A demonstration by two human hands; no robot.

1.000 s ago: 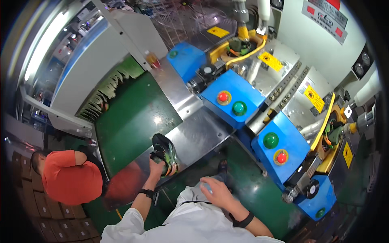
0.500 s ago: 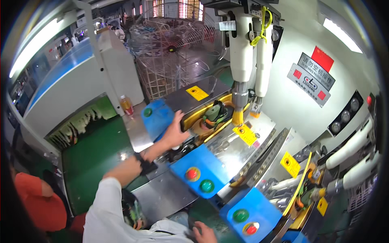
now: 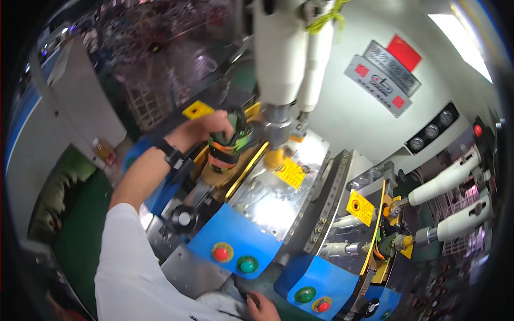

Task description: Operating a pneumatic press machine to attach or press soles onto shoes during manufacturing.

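Observation:
My left hand (image 3: 218, 124) is closed over the upper part of a dark shoe with orange and green trim (image 3: 224, 152). That shoe stands in the yellow-edged bay of a pressing machine (image 3: 251, 200), close beside the yellow-tipped end of a white vertical cylinder (image 3: 281, 59). A black band circles my left wrist. Low in the picture, my right hand (image 3: 262, 307) has its fingers curled around a small dark thing that I cannot make out. In the machine's right-hand bay sits another dark shoe (image 3: 384, 243), with white cylinders reaching it from the right.
Blue control boxes (image 3: 206, 243) with red and green buttons front both bays. Round gauges (image 3: 431, 131) are set in the pale machine wall. A green conveyor belt (image 3: 80, 241) runs at left, with a bottle (image 3: 105, 152) by its edge.
My left hand has gone from the bay's outer edge onto the shoe and now grips it. The view has shifted, so the machine sits further left. My right hand stays low.

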